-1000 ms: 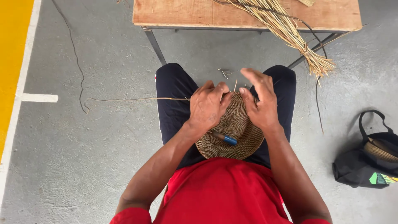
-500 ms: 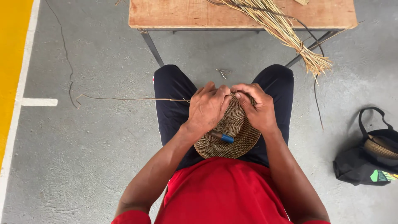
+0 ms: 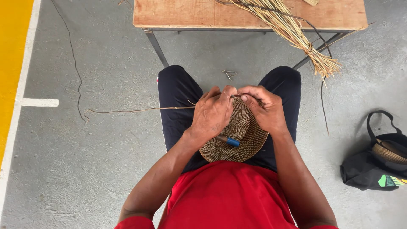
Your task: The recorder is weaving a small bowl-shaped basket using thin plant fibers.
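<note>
A round coiled woven disc [image 3: 239, 135] of brown fibre rests on my lap, over dark trousers. My left hand [image 3: 212, 112] grips its upper left rim, and a small tool with a blue handle [image 3: 229, 141] sticks out from under that palm. My right hand [image 3: 263, 108] pinches the top edge of the disc, fingertips meeting those of the left. A long thin fibre strand [image 3: 135, 110] runs from my hands out left across the floor.
A wooden table [image 3: 190, 15] on metal legs stands ahead, with a tied bundle of straw [image 3: 296, 36] hanging over its edge. A black bag [image 3: 377, 165] sits on the floor at right. A yellow floor stripe [image 3: 12, 51] runs along the left. A small metal piece [image 3: 229, 74] lies between my knees.
My right hand, lifted with spread fingers a second ago, has come down and closed on the disc's top edge. The left hand stays on the disc.
</note>
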